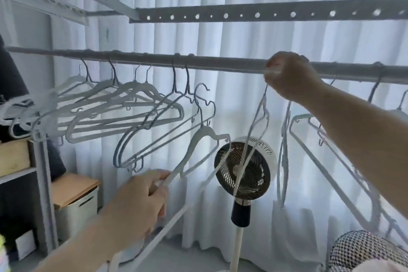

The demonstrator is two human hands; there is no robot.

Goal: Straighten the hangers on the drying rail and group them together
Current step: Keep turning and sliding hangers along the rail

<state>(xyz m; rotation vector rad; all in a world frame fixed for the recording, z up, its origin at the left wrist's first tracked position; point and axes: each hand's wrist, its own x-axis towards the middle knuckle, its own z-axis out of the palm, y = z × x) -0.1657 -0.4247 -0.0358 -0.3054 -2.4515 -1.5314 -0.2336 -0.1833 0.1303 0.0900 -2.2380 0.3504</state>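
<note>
A grey drying rail (pixel 220 65) runs across the view at head height. Several pale hangers (pixel 123 108) hang bunched on its left half, some tilted. My left hand (pixel 141 201) is shut on the arm of a white hanger (pixel 205 137) that is off the rail, its hook free below the bar. My right hand (pixel 287 75) is up at the rail, shut on the hook of a thin white hanger (pixel 254 139) that dangles edge-on. Further hangers (pixel 331 154) hang to the right, partly hidden behind my right forearm.
A standing fan (pixel 245 170) on a white pole is just behind the hangers. White curtains (pixel 220 35) fill the background. A perforated bar (pixel 265 14) runs above the rail. A shelf unit (pixel 42 183) and a lidded white bin (pixel 77 203) stand at left; a mesh basket (pixel 362 249) at bottom right.
</note>
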